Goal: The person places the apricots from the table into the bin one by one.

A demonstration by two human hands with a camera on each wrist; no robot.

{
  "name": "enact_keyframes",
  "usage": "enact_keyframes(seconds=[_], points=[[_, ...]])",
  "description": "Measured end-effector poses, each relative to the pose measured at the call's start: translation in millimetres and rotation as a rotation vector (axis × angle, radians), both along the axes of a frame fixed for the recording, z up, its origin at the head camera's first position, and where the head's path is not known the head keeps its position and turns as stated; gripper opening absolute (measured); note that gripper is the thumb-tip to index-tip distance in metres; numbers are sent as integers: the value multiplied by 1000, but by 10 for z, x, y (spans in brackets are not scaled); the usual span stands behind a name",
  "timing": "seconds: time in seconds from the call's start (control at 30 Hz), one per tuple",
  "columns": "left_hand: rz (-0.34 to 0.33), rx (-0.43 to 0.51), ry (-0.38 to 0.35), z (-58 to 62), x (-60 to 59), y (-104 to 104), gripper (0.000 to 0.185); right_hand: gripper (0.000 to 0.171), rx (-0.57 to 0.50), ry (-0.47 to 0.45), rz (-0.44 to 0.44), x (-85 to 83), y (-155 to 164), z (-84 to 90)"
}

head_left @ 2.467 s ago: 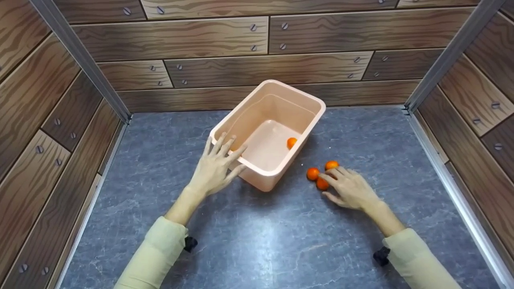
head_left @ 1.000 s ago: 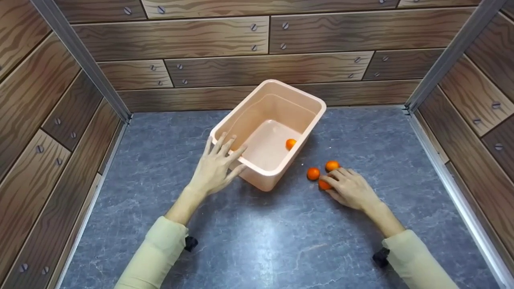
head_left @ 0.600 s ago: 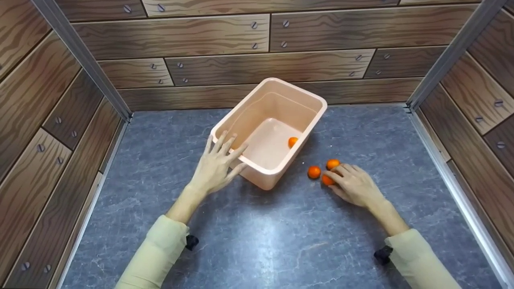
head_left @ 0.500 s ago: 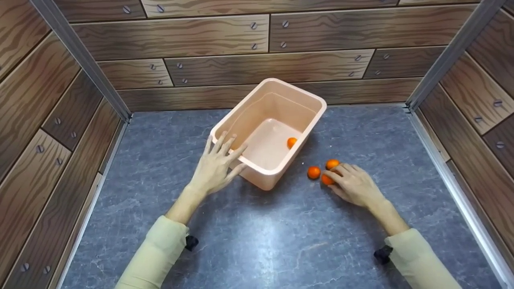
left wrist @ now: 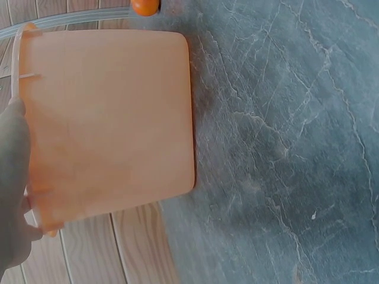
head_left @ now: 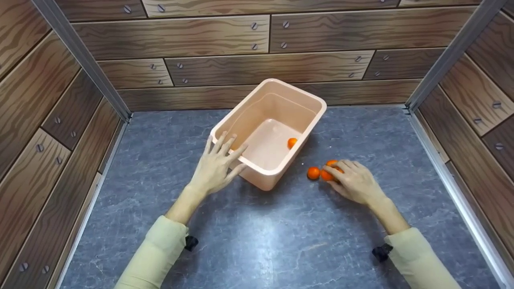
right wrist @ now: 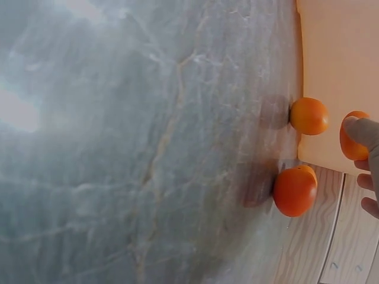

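Note:
My left hand [head_left: 211, 172] rests on the near-left rim of a peach plastic bin [head_left: 281, 162], its fingers spread and straight over the edge. In the left wrist view the bin's outer wall [left wrist: 112, 118] fills much of the picture. My right hand [head_left: 355, 182] pinches a small round orange fruit [right wrist: 354, 139] between thumb and fingers, raised off the floor in the right wrist view. Beside it lie another such fruit [head_left: 313, 173], nearer the bin, and a redder one [right wrist: 294, 192] with one more partly hidden behind it. One fruit [head_left: 292, 143] sits inside the bin.
The floor [head_left: 241, 241] is dark blue-grey with a marbled pattern. Wood-patterned walls [head_left: 209, 36] enclose it at the back and both sides, with a metal strip [head_left: 453, 184] along the right floor edge.
My right hand has closed its fingers on a fruit and shifted it slightly right and back, nearer to the rear fruit. The left hand and the bin have stayed put.

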State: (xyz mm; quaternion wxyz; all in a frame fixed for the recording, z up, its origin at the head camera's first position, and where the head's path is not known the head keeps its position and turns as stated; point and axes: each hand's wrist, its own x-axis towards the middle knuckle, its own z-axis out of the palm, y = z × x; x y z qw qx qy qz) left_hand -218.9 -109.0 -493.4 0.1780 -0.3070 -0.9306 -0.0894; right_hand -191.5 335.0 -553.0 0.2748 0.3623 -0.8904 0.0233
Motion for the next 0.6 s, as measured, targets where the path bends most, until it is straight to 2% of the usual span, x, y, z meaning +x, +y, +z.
enact_keyframes(seconds=[0.33, 0.6], points=[[-2, 3, 3, -15, -5, -1, 58, 47, -68, -1, -1, -10, -36, 84], [2, -11, 6, -2, -4, -11, 59, 48, -109, 35, 18, -61, -93, 191]])
